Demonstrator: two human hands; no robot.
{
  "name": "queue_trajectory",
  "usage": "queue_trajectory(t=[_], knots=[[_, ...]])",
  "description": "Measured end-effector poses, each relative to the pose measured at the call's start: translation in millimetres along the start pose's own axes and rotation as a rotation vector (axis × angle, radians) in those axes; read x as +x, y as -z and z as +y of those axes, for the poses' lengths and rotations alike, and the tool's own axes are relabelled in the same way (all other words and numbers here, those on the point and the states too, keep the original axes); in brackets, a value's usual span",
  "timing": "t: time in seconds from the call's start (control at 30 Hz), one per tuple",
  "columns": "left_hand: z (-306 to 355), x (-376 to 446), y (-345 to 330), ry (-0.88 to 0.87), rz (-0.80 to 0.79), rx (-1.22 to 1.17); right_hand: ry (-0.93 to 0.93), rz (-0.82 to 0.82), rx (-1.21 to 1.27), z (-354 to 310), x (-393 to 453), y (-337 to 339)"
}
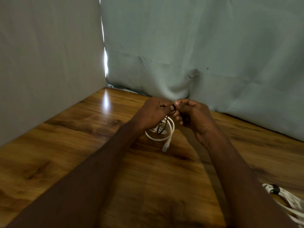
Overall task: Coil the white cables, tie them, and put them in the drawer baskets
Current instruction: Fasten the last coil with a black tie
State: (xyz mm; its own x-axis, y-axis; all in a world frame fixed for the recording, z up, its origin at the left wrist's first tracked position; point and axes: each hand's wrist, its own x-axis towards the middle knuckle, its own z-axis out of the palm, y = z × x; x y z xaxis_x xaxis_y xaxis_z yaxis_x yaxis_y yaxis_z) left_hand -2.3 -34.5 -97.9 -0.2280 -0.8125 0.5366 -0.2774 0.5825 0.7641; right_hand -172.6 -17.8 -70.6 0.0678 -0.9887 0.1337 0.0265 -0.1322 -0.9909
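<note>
Coiled white cable gripped by both hands, tie between

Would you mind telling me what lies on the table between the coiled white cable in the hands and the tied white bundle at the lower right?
In the head view, only the right forearm crosses above bare brown wooden table between the coiled white cable and the tied white bundle.

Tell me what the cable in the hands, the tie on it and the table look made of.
Cable: white, smooth and slightly glossy, likely a plastic jacket, with a moulded plug hanging below.
Tie: thin, dark and pliable, perhaps a coated wire or band; too blurred to say.
Table: brown wood grain with a bright glare patch, so a glossy finish; laminate or varnished wood, I cannot tell which.
</note>
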Motion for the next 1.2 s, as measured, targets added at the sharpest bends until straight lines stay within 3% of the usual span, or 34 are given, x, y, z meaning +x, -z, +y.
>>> queue_trajectory(t=[0.1, 0.23, 0.43, 0.53, 0.63, 0.73, 0.87, 1.03, 1.13, 1.2], knots=[[2.9, -0.4, -2.8, 0.011, -0.031, -0.027, 0.099, 0.071, -0.202, 4.6, 4.4, 1.0], [6.2, -0.7, -4.5, 0.079, 0.057, -0.108, 0.372, 0.161, -0.49, 15.5, 11.3, -8.0], [7.1, 2.3, -3.4, 0.117, 0.111, -0.182, 0.358, 0.251, -0.366, 20.0, 17.3, -11.8], [8.9, -0.4, -6.5, 0.151, 0.069, -0.216, 0.264, 0.355, -0.141, 13.0, 13.3, -10.7], [7.7, -1.3, -2.5, 0.205, 0.049, -0.255, 0.117, 0.321, 0.462, -7.0, 12.8, 3.9], [3.2, -2.5, 2.5, 0.171, 0.031, -0.226, 0.171, 0.295, 0.943, -20.8, 10.4, 26.0], [-0.9, -3.1, 2.4, 0.139, 0.049, -0.086, 0.214, 0.266, 1.085, -21.1, 7.0, 28.8], [-14.3, 6.9, 1.9, 0.255, 0.25, -0.349, 0.002, 0.193, 0.95, -17.3, 5.4, 6.6], [-21.2, 15.5, 3.8, 0.342, 0.446, -0.485, -0.135, 0.185, 0.492, -1.9, 2.9, -16.2], [-19.3, 17.4, 8.0, 0.407, 0.537, -0.596, -0.114, 0.188, 0.053, 13.2, 5.5, -32.7]])
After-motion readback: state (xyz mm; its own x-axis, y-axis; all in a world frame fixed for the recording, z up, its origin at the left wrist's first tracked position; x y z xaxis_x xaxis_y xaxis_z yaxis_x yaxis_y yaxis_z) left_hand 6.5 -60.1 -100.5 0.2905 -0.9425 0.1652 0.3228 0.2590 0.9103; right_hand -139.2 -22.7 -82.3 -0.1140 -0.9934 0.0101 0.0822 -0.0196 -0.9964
